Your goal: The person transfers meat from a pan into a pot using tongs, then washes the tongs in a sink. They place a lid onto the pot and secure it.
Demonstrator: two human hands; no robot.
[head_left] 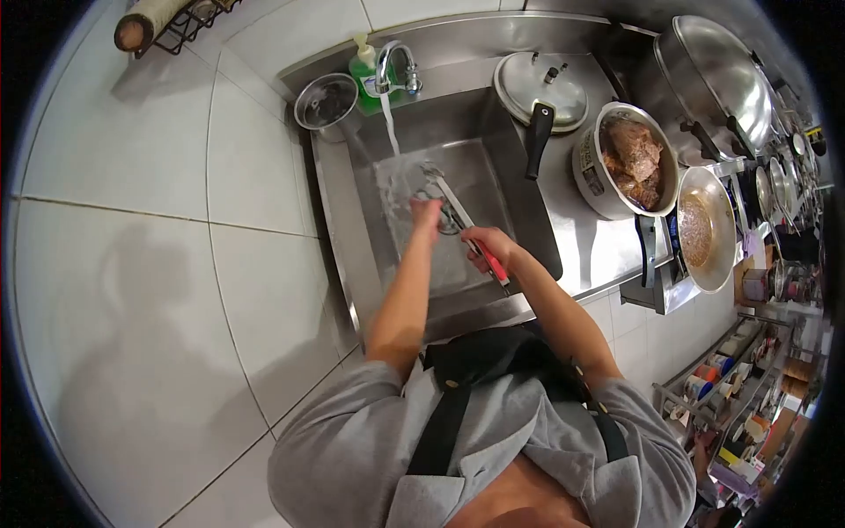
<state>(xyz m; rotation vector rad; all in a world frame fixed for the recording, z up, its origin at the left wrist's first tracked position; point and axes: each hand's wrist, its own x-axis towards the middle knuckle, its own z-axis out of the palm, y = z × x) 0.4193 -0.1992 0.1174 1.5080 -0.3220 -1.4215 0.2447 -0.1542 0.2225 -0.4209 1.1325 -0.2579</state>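
Over the stainless steel sink (pixel 480 167), my right hand (pixel 489 250) grips the red handle of a pair of metal tongs (pixel 456 204). The tongs slant away from me, their heads toward the running water. My left hand (pixel 427 216) is closed beside the middle of the tongs, and whatever its fingers hold is hidden. A stream of water (pixel 390 128) falls from the curved faucet (pixel 396 62) just beyond my left hand. Wet, foamy patches show on the sink floor.
A clear container (pixel 326 103) and a green soap bottle (pixel 366 75) stand behind the sink. To the right are a pressure cooker lid (pixel 550 84), a pot with meat (pixel 588 172), a pan (pixel 720 251) and a large steel pot (pixel 717 75). Tiled wall (pixel 123 290) borders the left.
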